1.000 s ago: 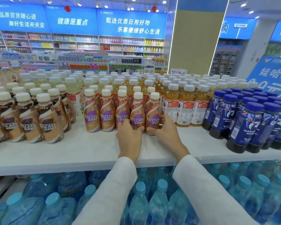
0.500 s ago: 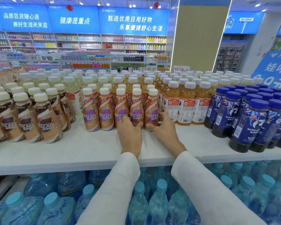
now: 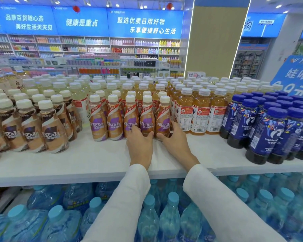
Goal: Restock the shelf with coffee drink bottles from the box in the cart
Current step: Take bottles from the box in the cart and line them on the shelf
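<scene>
A row of Nescafe coffee bottles (image 3: 114, 120) with purple labels and white caps stands on the white shelf (image 3: 77, 161). My left hand (image 3: 140, 145) rests against the base of the fourth bottle (image 3: 147, 117), fingers wrapped around its front. My right hand (image 3: 175, 139) cups the base of the rightmost bottle (image 3: 164, 117), thumb on its left and fingers on its right. Both bottles stand upright on the shelf. The box and the cart are out of view.
Brown-label Nescafe bottles (image 3: 49, 126) stand to the left, orange tea bottles (image 3: 199, 114) just right of my right hand, dark blue luckin bottles (image 3: 268, 133) at far right. Blue-capped water bottles (image 3: 168, 217) fill the level below. A bare strip of shelf runs along the front.
Both hands stay on the two right-hand purple-label bottles and have nudged them slightly back into line with the row. The view has shifted a little.
</scene>
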